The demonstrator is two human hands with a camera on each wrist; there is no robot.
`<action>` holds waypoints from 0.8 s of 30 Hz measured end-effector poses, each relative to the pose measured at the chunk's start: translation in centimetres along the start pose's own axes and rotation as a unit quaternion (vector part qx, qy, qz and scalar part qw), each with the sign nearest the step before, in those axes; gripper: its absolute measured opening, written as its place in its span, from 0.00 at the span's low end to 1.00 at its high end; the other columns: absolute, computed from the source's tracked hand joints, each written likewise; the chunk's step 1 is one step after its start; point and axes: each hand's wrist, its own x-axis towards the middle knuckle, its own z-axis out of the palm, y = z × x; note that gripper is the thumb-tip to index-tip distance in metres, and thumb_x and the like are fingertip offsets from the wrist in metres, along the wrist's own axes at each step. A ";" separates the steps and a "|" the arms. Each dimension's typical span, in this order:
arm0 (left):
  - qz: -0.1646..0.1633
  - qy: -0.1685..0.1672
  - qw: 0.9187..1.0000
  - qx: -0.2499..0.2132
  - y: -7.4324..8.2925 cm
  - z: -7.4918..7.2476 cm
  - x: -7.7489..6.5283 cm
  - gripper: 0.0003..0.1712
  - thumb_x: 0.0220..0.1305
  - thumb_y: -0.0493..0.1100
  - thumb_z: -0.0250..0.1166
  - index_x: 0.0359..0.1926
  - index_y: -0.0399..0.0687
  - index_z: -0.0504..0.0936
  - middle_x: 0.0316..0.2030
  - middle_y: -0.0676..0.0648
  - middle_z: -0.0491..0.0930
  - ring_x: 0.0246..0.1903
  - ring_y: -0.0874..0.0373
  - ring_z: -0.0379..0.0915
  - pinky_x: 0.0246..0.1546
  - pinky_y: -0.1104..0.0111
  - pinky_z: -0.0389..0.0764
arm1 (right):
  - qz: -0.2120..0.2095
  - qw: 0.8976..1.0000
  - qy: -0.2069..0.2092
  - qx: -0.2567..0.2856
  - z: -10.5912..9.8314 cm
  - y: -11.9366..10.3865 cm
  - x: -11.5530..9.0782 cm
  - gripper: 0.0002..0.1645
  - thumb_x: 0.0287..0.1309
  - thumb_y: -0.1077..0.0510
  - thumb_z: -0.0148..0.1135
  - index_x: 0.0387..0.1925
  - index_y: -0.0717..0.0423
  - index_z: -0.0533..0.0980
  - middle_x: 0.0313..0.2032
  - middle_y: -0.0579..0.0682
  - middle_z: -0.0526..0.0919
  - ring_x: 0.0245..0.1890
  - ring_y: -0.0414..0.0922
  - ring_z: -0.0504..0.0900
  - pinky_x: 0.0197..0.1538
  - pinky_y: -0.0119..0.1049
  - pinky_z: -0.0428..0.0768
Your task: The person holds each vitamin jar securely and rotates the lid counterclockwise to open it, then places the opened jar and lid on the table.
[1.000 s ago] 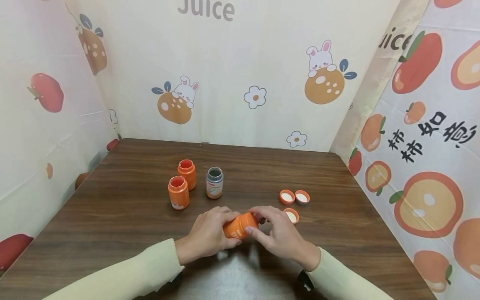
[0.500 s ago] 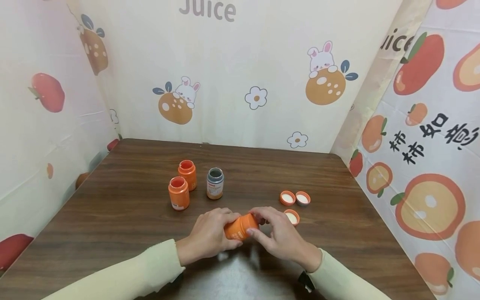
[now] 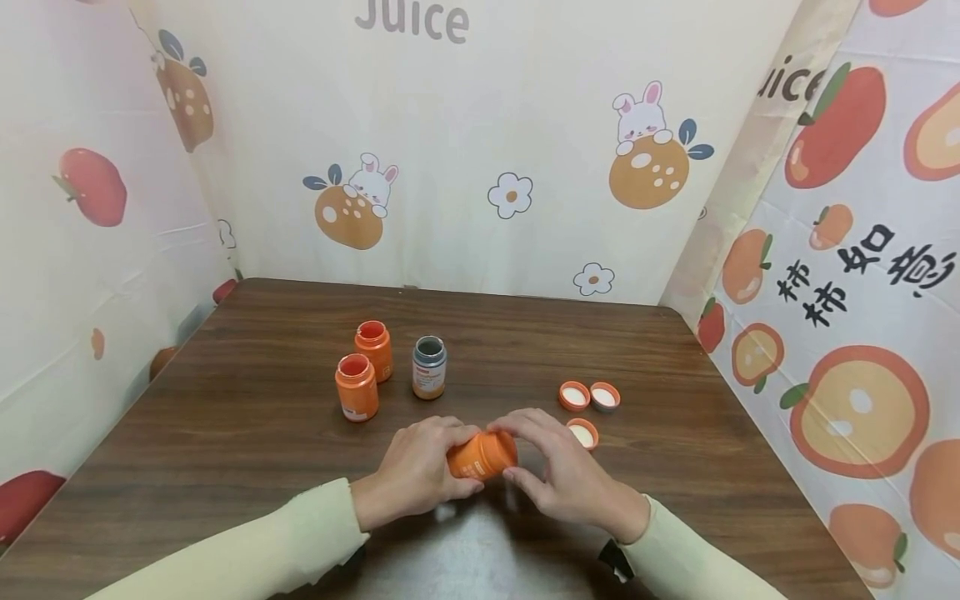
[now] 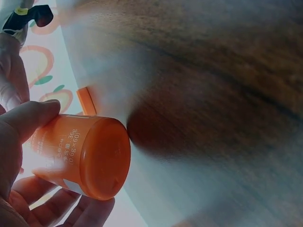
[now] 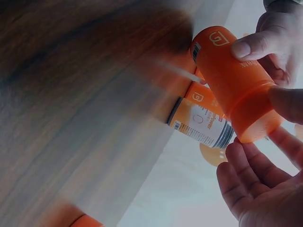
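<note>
An orange bottle (image 3: 467,457) lies tilted in my left hand (image 3: 420,467), its closed end facing the left wrist camera. My left thumb and fingers hold its body. My right hand (image 3: 566,471) is at the other end, thumb and forefinger about the orange cap (image 3: 501,452). In the right wrist view the cap (image 5: 258,116) sits on the bottle (image 5: 232,66); the other right fingers (image 5: 236,172) spread loosely beside it. How firmly the right hand pinches is hard to tell.
Two uncapped orange bottles (image 3: 357,389) (image 3: 375,350) and an uncapped grey-and-orange bottle (image 3: 429,368) stand upright behind my left hand. Three caps (image 3: 574,396) (image 3: 604,397) (image 3: 582,434) lie upturned beyond my right hand. Fabric walls (image 3: 450,125) surround the dark wooden table (image 3: 262,467).
My right thumb has shifted down and right on the cap, and its fingers reach further over the top, showing more of the cap. The left hand and bottle have hardly moved.
</note>
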 end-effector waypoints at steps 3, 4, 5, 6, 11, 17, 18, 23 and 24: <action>0.000 -0.001 1.000 0.002 0.0 0.0 0.0 0.31 0.45 0.58 0.83 0.52 0.58 0.87 0.40 0.58 0.83 0.35 0.63 0.74 0.30 0.65 0.74 | -0.001 1.000 -0.006 0.003 -0.1 0.0 0.0 0.34 0.53 0.65 0.75 0.62 0.47 0.75 0.57 0.41 0.78 0.59 0.42 0.75 0.61 0.44 0.76; 0.001 0.000 1.000 0.002 0.0 0.0 0.0 0.31 0.45 0.58 0.83 0.52 0.58 0.87 0.40 0.59 0.83 0.34 0.63 0.74 0.30 0.65 0.74 | -0.002 1.000 -0.007 0.003 -0.1 0.0 0.0 0.35 0.52 0.66 0.75 0.62 0.47 0.75 0.58 0.41 0.78 0.59 0.42 0.75 0.61 0.44 0.75; 0.002 0.001 1.000 0.002 0.0 0.0 -0.1 0.31 0.45 0.58 0.83 0.52 0.59 0.87 0.40 0.59 0.83 0.34 0.63 0.74 0.30 0.65 0.74 | -0.004 1.000 -0.008 0.003 -0.1 0.0 0.0 0.36 0.51 0.67 0.75 0.61 0.47 0.75 0.58 0.41 0.78 0.59 0.42 0.74 0.61 0.44 0.75; 0.003 0.002 1.000 0.002 0.0 0.0 0.0 0.31 0.45 0.58 0.83 0.51 0.58 0.87 0.40 0.59 0.83 0.34 0.63 0.74 0.30 0.65 0.74 | -0.006 1.000 -0.009 0.003 -0.2 0.0 0.0 0.37 0.49 0.68 0.75 0.61 0.47 0.75 0.58 0.41 0.78 0.59 0.42 0.74 0.61 0.44 0.75; 0.005 0.002 1.000 0.003 0.0 0.0 0.0 0.31 0.45 0.59 0.83 0.51 0.57 0.87 0.39 0.58 0.83 0.34 0.63 0.74 0.29 0.65 0.74 | -0.011 1.000 -0.009 0.008 -0.3 0.0 0.1 0.39 0.47 0.70 0.75 0.61 0.47 0.75 0.59 0.41 0.77 0.60 0.43 0.73 0.63 0.43 0.73; -0.002 0.000 1.000 0.002 0.1 0.0 0.0 0.32 0.45 0.59 0.83 0.52 0.55 0.88 0.41 0.57 0.83 0.34 0.63 0.74 0.29 0.66 0.74 | 0.038 0.999 0.021 0.019 -0.2 -0.3 0.2 0.36 0.56 0.52 0.78 0.64 0.49 0.73 0.57 0.44 0.78 0.56 0.45 0.76 0.58 0.44 0.77; -0.003 0.000 1.000 0.001 0.1 0.0 0.0 0.32 0.45 0.59 0.83 0.52 0.55 0.88 0.41 0.57 0.84 0.34 0.63 0.74 0.29 0.66 0.74 | 0.054 0.998 0.026 0.017 -0.2 -0.4 0.2 0.35 0.57 0.49 0.77 0.64 0.48 0.73 0.55 0.43 0.79 0.54 0.45 0.78 0.56 0.44 0.78; -0.009 -0.002 1.000 -0.001 0.2 0.0 0.0 0.32 0.45 0.58 0.83 0.52 0.55 0.88 0.42 0.57 0.84 0.36 0.62 0.75 0.30 0.65 0.75 | 0.137 0.990 0.030 -0.004 0.0 -0.7 0.4 0.28 0.61 0.40 0.72 0.56 0.50 0.78 0.39 0.41 0.79 0.40 0.45 0.79 0.42 0.41 0.80; -0.010 -0.003 1.000 -0.001 0.2 0.0 0.0 0.32 0.45 0.58 0.83 0.52 0.55 0.88 0.42 0.57 0.84 0.36 0.62 0.75 0.30 0.64 0.75 | 0.148 0.989 0.028 -0.008 0.1 -0.7 0.5 0.27 0.62 0.39 0.71 0.55 0.50 0.79 0.37 0.40 0.79 0.37 0.45 0.78 0.40 0.39 0.79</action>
